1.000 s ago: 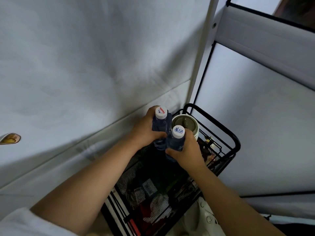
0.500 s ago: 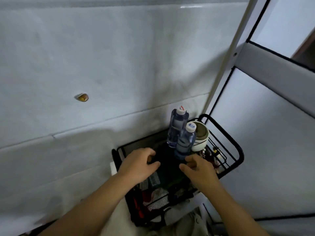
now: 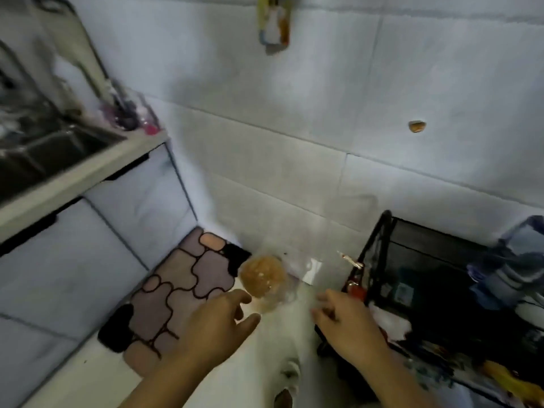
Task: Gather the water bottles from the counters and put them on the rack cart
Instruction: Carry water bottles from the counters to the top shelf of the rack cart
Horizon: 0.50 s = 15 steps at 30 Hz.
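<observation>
Your bottles [image 3: 513,260], blurred clear blue plastic, stand in the black cart [image 3: 418,278] at far right. Your left hand [image 3: 216,328] and right hand [image 3: 350,325] hang apart, fingers loose, holding nothing.

A wall [image 3: 294,119] of large pale tiles with thin grout lines fills most of the view, blurred. Low against it, on the pale floor [image 3: 88,375], lies a mat [image 3: 176,287] patterned in pinkish patches with dark outlines. Left of the mat stand pale cabinet fronts [image 3: 117,219] under a bench [image 3: 82,175] with a dark sink [image 3: 44,151] set in it. High on the wall hangs a yellow-and-white item [image 3: 273,22]; right of it sits a small brown hook or mark [image 3: 417,126].
</observation>
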Motion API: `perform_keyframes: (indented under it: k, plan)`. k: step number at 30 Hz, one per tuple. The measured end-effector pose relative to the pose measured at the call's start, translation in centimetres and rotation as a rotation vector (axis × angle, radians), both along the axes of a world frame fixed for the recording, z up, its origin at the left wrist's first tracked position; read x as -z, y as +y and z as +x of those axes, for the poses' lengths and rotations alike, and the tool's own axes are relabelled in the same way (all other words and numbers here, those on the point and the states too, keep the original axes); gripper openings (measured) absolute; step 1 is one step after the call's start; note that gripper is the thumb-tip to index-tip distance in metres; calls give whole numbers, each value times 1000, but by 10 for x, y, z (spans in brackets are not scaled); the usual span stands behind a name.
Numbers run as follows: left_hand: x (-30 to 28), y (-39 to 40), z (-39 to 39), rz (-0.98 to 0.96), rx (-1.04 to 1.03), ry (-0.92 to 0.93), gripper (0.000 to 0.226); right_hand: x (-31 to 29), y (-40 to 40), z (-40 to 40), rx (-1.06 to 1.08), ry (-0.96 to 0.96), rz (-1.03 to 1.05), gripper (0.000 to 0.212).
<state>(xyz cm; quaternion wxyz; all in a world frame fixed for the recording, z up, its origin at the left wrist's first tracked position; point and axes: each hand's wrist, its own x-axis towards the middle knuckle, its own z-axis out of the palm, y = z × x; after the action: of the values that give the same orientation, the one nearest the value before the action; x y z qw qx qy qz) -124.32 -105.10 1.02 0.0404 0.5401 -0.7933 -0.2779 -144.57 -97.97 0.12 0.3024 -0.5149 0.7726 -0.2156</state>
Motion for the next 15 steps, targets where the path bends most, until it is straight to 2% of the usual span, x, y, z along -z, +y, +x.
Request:
perform_keyframes:
  k: [5,15]
  plan:
    - [-11,45,143,-19,-412,-47,37,-5,-22,111,-357,25,-50,34]
    - [-20,114,358,-67,-932,7,36,-18,-63,342,-836,51,-11,34]
